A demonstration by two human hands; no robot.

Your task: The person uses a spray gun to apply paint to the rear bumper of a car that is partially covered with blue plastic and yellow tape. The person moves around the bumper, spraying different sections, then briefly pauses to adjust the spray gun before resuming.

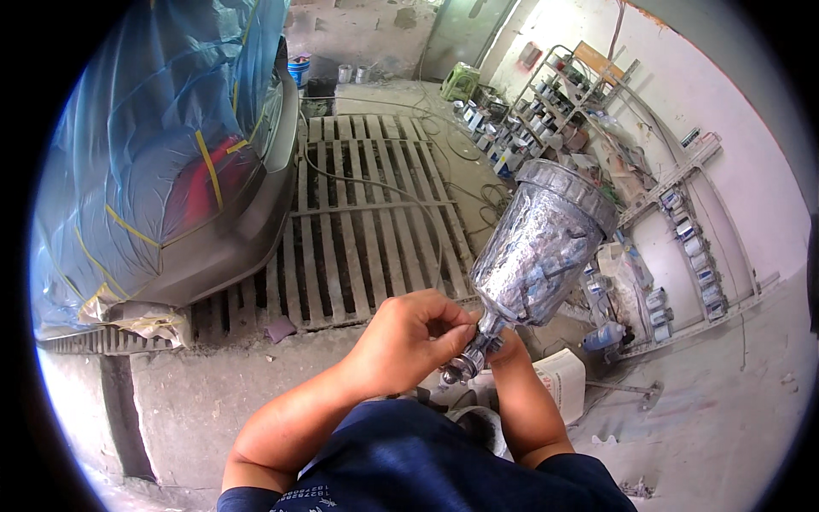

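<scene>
A metal paint spray gun with a large silver cup on top is held in front of my body. The cup leans up and to the right, and its crinkled surface carries paint smears. My left hand is closed, its thumb and fingers pinched against the gun's body just under the cup. Mostly behind the gun, my right hand grips it from the right side; its fingers are largely hidden. The gun's nozzle end points down toward me.
At left stands a car masked with blue plastic film and yellow tape. A slatted floor grate lies ahead, crossed by a hose. Paint cans crowd a metal rack and a wall shelf at right.
</scene>
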